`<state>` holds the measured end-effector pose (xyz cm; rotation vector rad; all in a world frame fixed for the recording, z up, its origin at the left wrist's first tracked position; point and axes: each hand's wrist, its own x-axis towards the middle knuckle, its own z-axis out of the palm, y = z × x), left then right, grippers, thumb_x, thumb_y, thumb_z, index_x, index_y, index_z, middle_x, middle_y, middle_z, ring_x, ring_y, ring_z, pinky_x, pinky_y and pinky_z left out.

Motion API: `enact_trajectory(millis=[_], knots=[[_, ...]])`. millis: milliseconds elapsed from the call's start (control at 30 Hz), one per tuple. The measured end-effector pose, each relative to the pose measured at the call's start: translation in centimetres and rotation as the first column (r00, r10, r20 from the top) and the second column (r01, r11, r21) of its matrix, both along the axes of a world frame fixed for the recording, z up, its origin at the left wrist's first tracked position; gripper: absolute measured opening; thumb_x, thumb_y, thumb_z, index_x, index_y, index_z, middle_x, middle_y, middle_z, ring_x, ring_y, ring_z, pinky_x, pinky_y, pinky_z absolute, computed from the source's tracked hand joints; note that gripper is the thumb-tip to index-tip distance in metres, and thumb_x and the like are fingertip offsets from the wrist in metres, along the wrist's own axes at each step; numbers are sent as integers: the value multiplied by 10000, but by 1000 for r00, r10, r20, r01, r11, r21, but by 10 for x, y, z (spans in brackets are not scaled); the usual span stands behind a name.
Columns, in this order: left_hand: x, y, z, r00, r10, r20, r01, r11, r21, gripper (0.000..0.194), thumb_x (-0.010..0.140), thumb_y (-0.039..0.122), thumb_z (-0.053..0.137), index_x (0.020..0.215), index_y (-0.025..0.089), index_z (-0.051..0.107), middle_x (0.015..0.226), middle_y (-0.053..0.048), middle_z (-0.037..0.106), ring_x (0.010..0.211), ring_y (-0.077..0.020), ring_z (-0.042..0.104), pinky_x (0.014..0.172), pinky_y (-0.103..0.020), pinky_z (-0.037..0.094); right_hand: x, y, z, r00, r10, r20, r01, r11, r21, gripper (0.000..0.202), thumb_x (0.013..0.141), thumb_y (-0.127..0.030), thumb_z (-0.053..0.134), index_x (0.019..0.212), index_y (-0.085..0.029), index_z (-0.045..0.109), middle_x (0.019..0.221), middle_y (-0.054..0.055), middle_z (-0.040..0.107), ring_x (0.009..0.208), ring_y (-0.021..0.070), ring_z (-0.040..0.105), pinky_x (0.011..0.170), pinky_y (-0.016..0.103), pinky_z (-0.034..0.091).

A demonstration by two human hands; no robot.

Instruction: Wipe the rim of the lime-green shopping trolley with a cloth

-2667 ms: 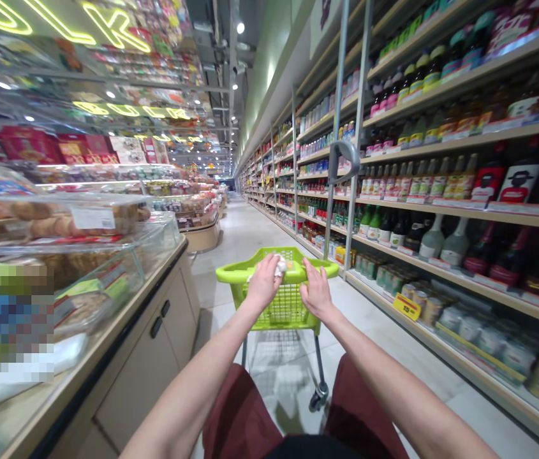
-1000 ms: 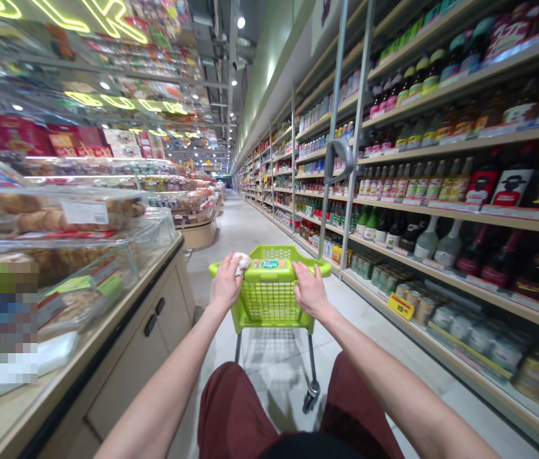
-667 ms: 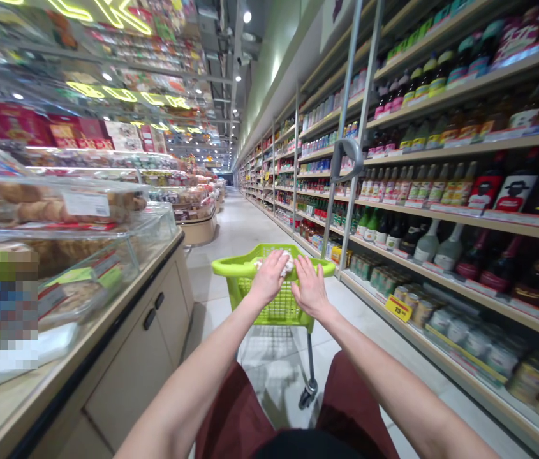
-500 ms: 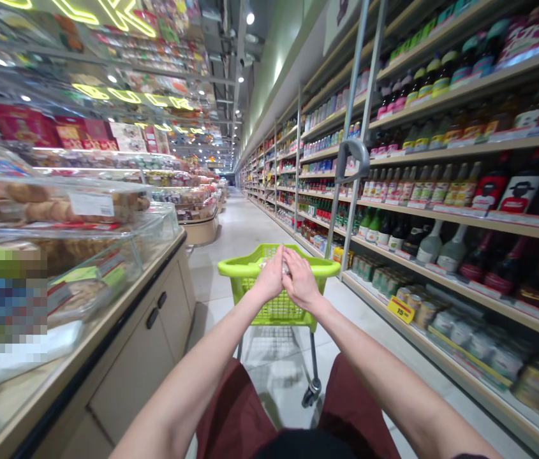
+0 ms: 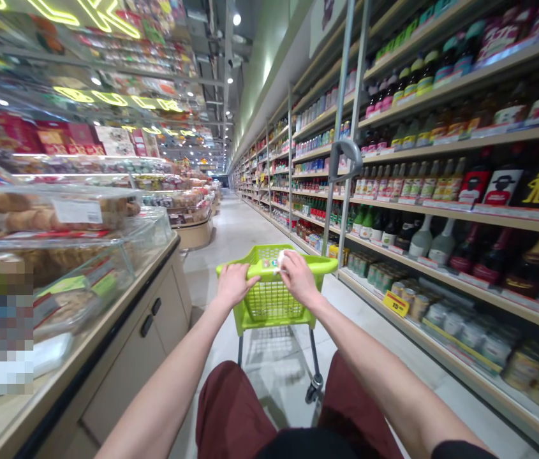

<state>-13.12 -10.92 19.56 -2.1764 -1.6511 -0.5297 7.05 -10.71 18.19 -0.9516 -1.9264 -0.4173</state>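
In front of me stands a lime-green shopping cart point(image 5: 273, 303) with a mesh basket and grey legs. My left hand point(image 5: 236, 282) is closed over the left part of its handle, the thumb lying along the bar. My right hand point(image 5: 299, 277) grips a crumpled white wipe or tissue point(image 5: 286, 256) on the handle, right of the middle; its fingers partly cover the wipe. Small coloured stickers or labels show on the handle between the two hands.
Shelves of bottles point(image 5: 436, 239) and cans line the right side, with a yellow price tag point(image 5: 396, 304) low down. A ladder point(image 5: 340, 115) leans there. A wooden counter point(image 5: 130, 357) holding packaged baked goods runs along the left. The tiled aisle point(image 5: 236, 220) stretches ahead.
My hands were together at the middle of the handle. The left hand has moved left and now grips the bar. The right hand stays near the middle, its white wipe now more visible.
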Motion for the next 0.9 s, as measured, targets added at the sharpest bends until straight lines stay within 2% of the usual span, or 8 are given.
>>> enact_trajectory(millis=[133, 233, 300, 400, 567, 633, 733, 900], knots=[[8, -6, 1, 1000, 17, 18, -18, 999, 33, 464, 816, 515, 341, 1058, 173, 542, 982, -97, 604, 958, -227, 510, 886, -344, 299, 69, 0, -14, 988, -128, -84, 130, 991, 26, 132, 763, -144, 463, 854, -167, 555, 1193, 108, 470, 1147, 233, 373, 971, 438, 329], [15, -10, 2, 999, 44, 23, -45, 999, 27, 462, 816, 521, 330, 1025, 176, 555, 952, -95, 609, 942, -228, 517, 866, -342, 312, 98, 6, -21, 967, -189, -168, 199, 979, 42, 269, 764, -129, 425, 1005, -172, 538, 1214, 105, 459, 1168, 232, 361, 986, 472, 307], [23, -13, 4, 998, 67, 16, -68, 998, 12, 455, 813, 524, 334, 1001, 179, 562, 936, -93, 613, 935, -228, 521, 855, -341, 322, 95, 9, -23, 956, -194, -222, 211, 976, 54, 364, 764, -106, 393, 1101, -179, 508, 1200, 101, 472, 1163, 223, 371, 982, 473, 313], [40, -19, 7, 996, 93, -3, -93, 996, -10, 446, 804, 524, 351, 956, 167, 571, 915, -100, 617, 921, -237, 532, 832, -350, 339, 64, 5, -20, 964, -117, -237, 138, 988, 71, 378, 767, -79, 359, 1075, -193, 547, 1160, 86, 499, 1145, 205, 392, 977, 438, 333], [66, -31, 9, 997, 81, 9, -81, 997, -20, 412, 803, 467, 383, 973, 133, 555, 905, -121, 622, 904, -259, 554, 803, -370, 371, 11, -12, -9, 995, 75, -65, -71, 996, 51, 345, 769, -115, 410, 1055, -218, 573, 1185, 63, 484, 1160, 199, 376, 984, 413, 323], [64, -34, 9, 998, 8, 59, -6, 1000, -24, 422, 790, 429, 428, 1096, 146, 496, 1031, -121, 598, 980, -244, 536, 841, -358, 371, 13, -12, -6, 999, 21, -49, -21, 1000, 19, 319, 758, -171, 469, 1055, -216, 578, 1227, 74, 451, 1168, 225, 361, 976, 430, 315], [47, -33, 7, 986, -57, 156, 60, 998, -16, 497, 766, 437, 473, 1186, 173, 439, 1254, -117, 471, 1145, -238, 433, 936, -379, 323, 37, 0, -5, 981, -140, -135, 136, 990, -34, 275, 753, -236, 509, 1011, -212, 604, 1250, 91, 428, 1149, 254, 379, 944, 451, 329], [32, -29, -3, 958, -103, 269, 134, 986, -102, 427, 773, 489, 448, 1071, 196, 536, 1110, -65, 581, 1049, -203, 506, 904, -347, 358, 62, 12, -9, 960, -157, -233, 147, 987, -60, 277, 766, -170, 453, 988, -205, 615, 1211, 76, 472, 1099, 219, 446, 942, 405, 360]])
